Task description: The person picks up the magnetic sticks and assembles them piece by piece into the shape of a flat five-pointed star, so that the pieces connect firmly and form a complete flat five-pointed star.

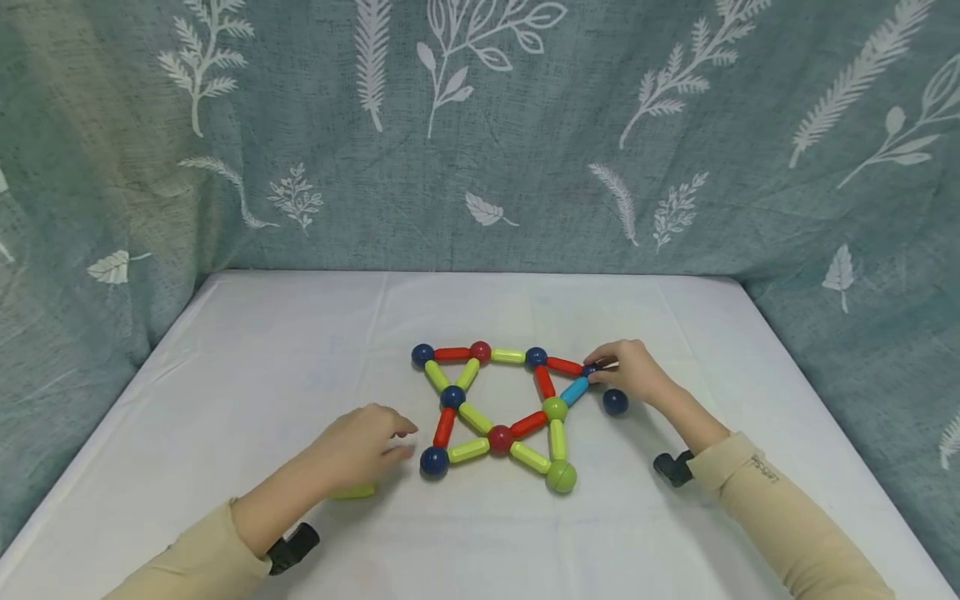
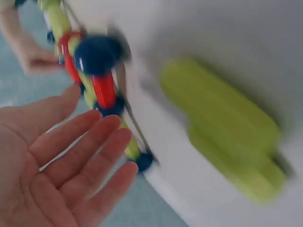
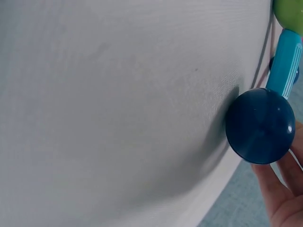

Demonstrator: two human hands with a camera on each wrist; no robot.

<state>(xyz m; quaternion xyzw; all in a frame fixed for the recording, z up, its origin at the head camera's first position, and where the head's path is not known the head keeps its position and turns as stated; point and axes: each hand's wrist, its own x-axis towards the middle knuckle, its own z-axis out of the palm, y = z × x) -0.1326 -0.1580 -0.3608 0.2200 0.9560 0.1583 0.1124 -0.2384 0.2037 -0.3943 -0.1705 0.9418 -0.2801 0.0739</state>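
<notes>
A flat framework (image 1: 500,439) of blue, red and green balls joined by red, lime-green and light-blue rods lies mid-table. At its right corner my right hand (image 1: 636,369) pinches a dark blue ball (image 1: 590,372), where a red rod (image 1: 564,366) and a light-blue rod (image 1: 575,391) meet. My left hand (image 1: 358,446) hovers left of the framework, fingers extended and holding nothing. Below the left hand lie two lime-green rods (image 2: 222,106), side by side and blurred in the left wrist view; in the head view the hand partly hides them.
A loose dark blue ball (image 1: 615,402) lies just under the right hand. White cloth covers the table (image 1: 225,350). Behind it hangs a green-grey curtain (image 1: 525,217) with white leaf prints. Black wrist cameras (image 1: 294,548) sit near both sleeves.
</notes>
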